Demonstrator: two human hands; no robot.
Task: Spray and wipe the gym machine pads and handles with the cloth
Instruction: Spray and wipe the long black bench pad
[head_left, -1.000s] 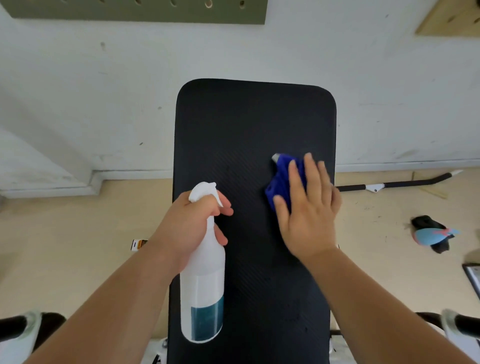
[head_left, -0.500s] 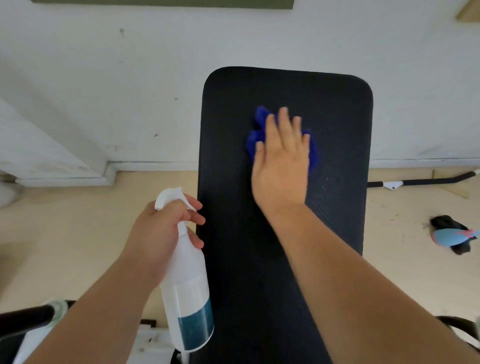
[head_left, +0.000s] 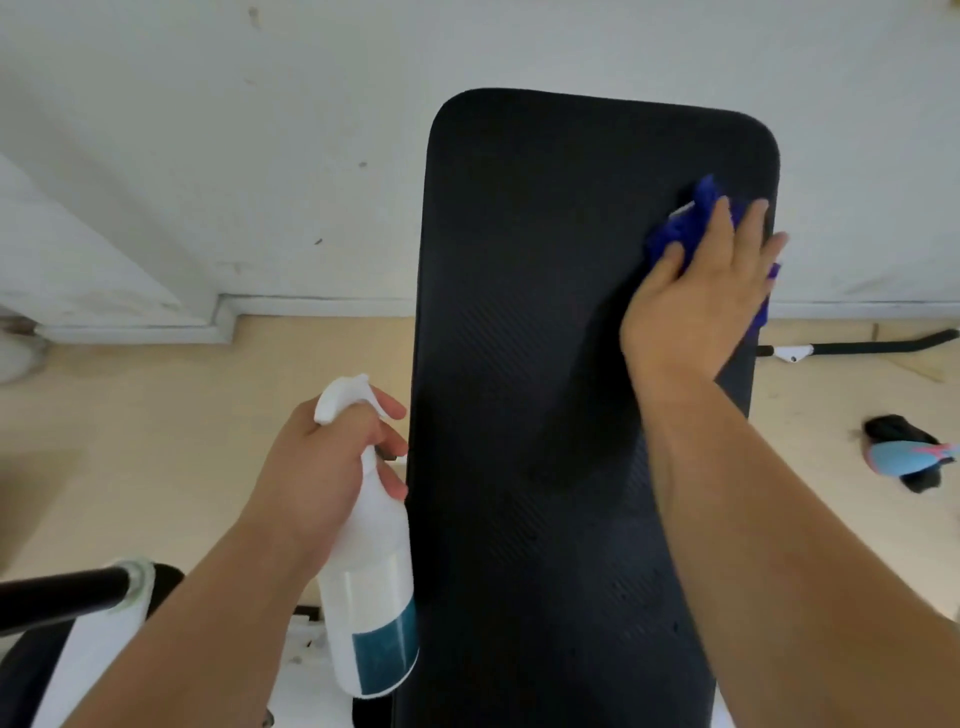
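A long black bench pad (head_left: 530, 322) runs up the middle of the view toward a white wall. My right hand (head_left: 701, 296) lies flat with straight fingers on a blue cloth (head_left: 680, 228), pressing it against the pad's upper right edge. Most of the cloth is hidden under the palm. My left hand (head_left: 322, 467) grips the neck of a white spray bottle (head_left: 371, 577) with a teal label, held upright just left of the pad, its nozzle pointing up and right.
A black handle bar with a pale collar (head_left: 78, 592) pokes in at the lower left. On the beige floor to the right lie a black and white bar (head_left: 852, 349) and a black and light blue object (head_left: 909, 454). The wall's skirting (head_left: 223, 322) runs behind.
My right hand has slid the cloth from the pad's upper middle across to its upper right edge. The left hand still holds the bottle beside the pad.
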